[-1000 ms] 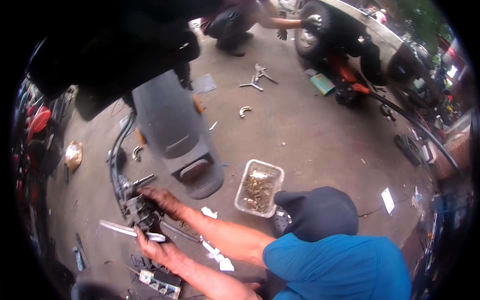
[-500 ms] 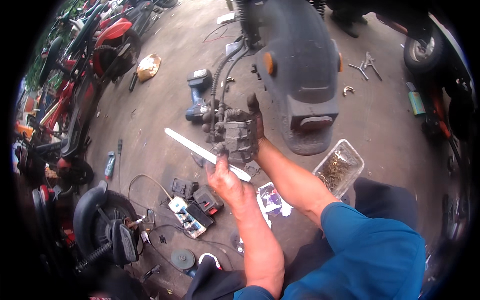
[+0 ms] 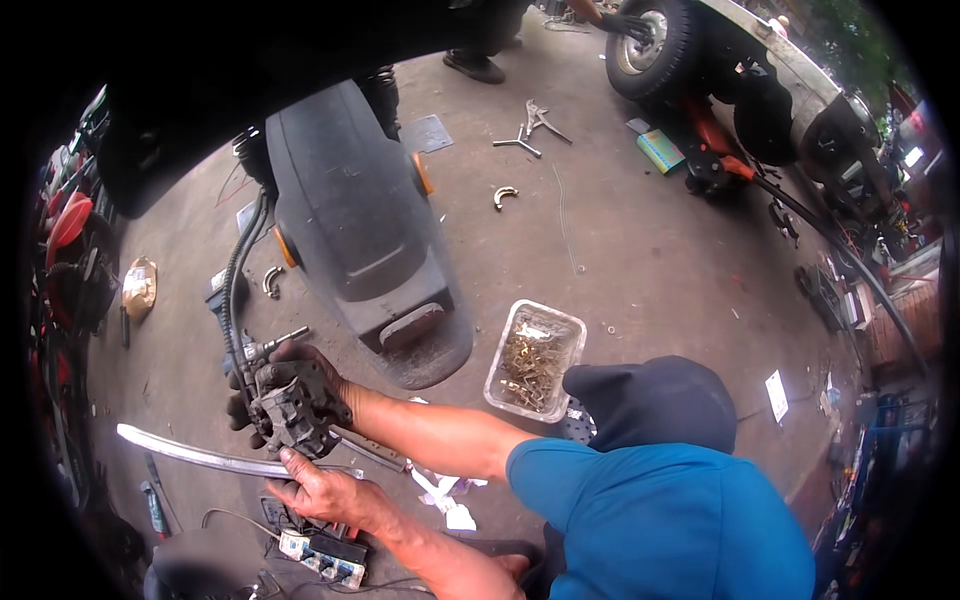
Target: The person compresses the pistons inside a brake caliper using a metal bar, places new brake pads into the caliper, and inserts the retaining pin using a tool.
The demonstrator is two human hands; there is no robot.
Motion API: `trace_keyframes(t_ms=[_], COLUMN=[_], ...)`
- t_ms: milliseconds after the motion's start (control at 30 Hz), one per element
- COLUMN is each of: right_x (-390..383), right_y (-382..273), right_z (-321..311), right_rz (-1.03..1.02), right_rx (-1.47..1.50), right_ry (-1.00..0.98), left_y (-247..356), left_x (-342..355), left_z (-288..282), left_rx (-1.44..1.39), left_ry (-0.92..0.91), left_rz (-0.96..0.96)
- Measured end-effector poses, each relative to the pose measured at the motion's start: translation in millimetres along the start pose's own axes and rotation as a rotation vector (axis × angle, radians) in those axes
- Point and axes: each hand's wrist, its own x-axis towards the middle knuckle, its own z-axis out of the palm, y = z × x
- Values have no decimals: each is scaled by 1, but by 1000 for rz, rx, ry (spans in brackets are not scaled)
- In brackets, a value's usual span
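Note:
In my right hand point(image 3: 335, 388) is a dark, grimy brake caliper point(image 3: 292, 405), my blackened fingers wrapped round its far side. A hose point(image 3: 232, 290) with a ribbed cover runs from it up towards the vehicle. Just nearer to me, my left hand point(image 3: 325, 495) grips a long, flat, pale metal bar point(image 3: 190, 453) by one end. That end lies close under the caliper; whether the two touch I cannot tell. The bar's other end points left. Beyond my right hand stands a dark rear mudguard point(image 3: 350, 215) with orange reflectors.
A clear plastic tub point(image 3: 496, 362) of small metal parts stands by my knee. Brake shoes point(image 3: 505, 196), a puller point(image 3: 540, 120) and a power strip point(image 3: 322, 562) lie on the floor. At the top, another person's gloved hand point(image 3: 625, 27) touches a wheel point(image 3: 652, 45).
The view has swung right, so the mudguard and tub appear further left. Both hands keep their holds; the caliper now sits lower in the picture and is turned differently.

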Motion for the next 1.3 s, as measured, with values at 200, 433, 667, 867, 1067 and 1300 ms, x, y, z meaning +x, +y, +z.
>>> trace_keyframes(t_ms=[200,433,667,867,1067,1300], right_x=[3,-7,-8,4,1,5], right_y=[-6,-17,-19,-28,-51,-83], right_z=[-15,-15,-77,-71,-113,-127], right_rz=[114,143,19,157,58,65], right_rx=[-46,-184,-865,-720,-964,-1289], right_ry=[61,194,237,841,932,1022], left_y=[-7,-28,-89,-72,-84,-60], left_x=[1,6,41,26,41,44], left_z=[-1,-9,-31,-49,-86,-135], left_rx=[34,-27,-292,-136,41,189], left_ry=[56,-83,-110,-181,-346,-792], left_rz=[-14,-131,-217,-319,-369,-731])
